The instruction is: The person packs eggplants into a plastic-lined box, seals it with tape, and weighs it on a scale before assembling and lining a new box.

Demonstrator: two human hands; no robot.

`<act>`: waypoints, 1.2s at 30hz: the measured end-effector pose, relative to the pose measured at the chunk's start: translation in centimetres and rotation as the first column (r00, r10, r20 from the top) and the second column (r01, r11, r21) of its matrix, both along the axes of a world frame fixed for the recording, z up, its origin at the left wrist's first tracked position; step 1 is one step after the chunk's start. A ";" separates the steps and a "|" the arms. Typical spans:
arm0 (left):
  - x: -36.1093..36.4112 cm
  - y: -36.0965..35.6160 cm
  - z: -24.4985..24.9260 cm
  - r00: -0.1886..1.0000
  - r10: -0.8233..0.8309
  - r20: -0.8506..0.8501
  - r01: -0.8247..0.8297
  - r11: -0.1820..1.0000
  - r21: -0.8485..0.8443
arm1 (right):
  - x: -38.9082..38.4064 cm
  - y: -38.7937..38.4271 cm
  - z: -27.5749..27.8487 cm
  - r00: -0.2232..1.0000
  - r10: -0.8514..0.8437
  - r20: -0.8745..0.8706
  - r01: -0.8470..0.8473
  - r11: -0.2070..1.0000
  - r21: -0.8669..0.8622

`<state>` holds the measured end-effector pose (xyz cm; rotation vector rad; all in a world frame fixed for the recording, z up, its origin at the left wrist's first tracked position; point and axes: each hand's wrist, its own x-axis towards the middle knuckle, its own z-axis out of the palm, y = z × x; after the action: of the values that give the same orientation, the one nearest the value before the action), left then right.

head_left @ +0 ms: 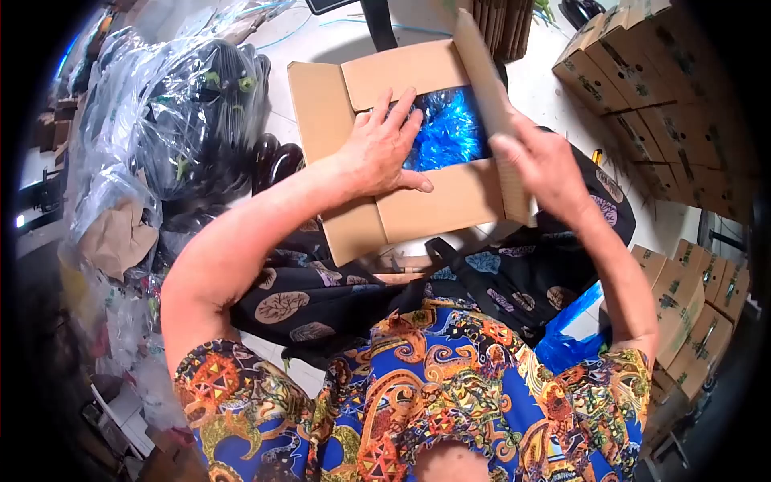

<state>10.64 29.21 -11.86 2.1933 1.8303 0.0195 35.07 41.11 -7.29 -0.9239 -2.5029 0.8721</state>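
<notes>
Closest up: bright patterned shirt point(434, 386), then a dark printed cloth point(321, 297) over the lap w/ a blue plastic bag point(570, 337) poking out on the right. The cardboard box point(353, 233) sits on that cloth, right in front of the person, flaps open. Left hand point(384, 149) lies flat, fingers spread, palm on the near flap point(450, 205) and fingertips over the shiny blue stuff point(450, 128) inside. Right hand point(550, 165) is clamped on the right flap point(482, 80), which stands up on edge. Left flap point(321, 104) is folded out flat.

Further back on the left is a big clear plastic bag point(193, 112) of dark eggplants, I think. Stacked cartons point(658, 96) sit far right on the pale floor point(538, 88), w/ more cartons point(691, 297) lower right.
</notes>
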 end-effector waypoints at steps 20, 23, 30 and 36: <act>-7.2 0.1 1.2 -0.099 0.601 0.793 -0.539 0.637 -0.551 | -2.9 -3.3 -7.6 0.985 -0.168 -0.024 0.151 0.931 -0.332; -6.4 3.1 2.4 -0.052 0.580 0.813 -0.560 0.657 -0.504 | -3.4 -2.6 -7.7 0.976 -0.209 -0.065 0.171 0.914 -0.367; -4.9 6.6 0.8 0.156 0.361 0.919 -0.619 0.761 -0.194 | -7.5 0.4 -9.1 0.976 -0.205 -0.080 0.184 0.959 -0.216; -3.5 9.7 -5.0 0.986 0.151 0.065 -0.164 0.876 0.454 | -7.8 -0.2 -9.1 0.980 -0.192 -0.056 0.180 0.968 -0.177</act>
<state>7.13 38.92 -16.89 2.3035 2.1591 0.5704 27.29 40.94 -16.41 -1.1402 -2.2636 1.0503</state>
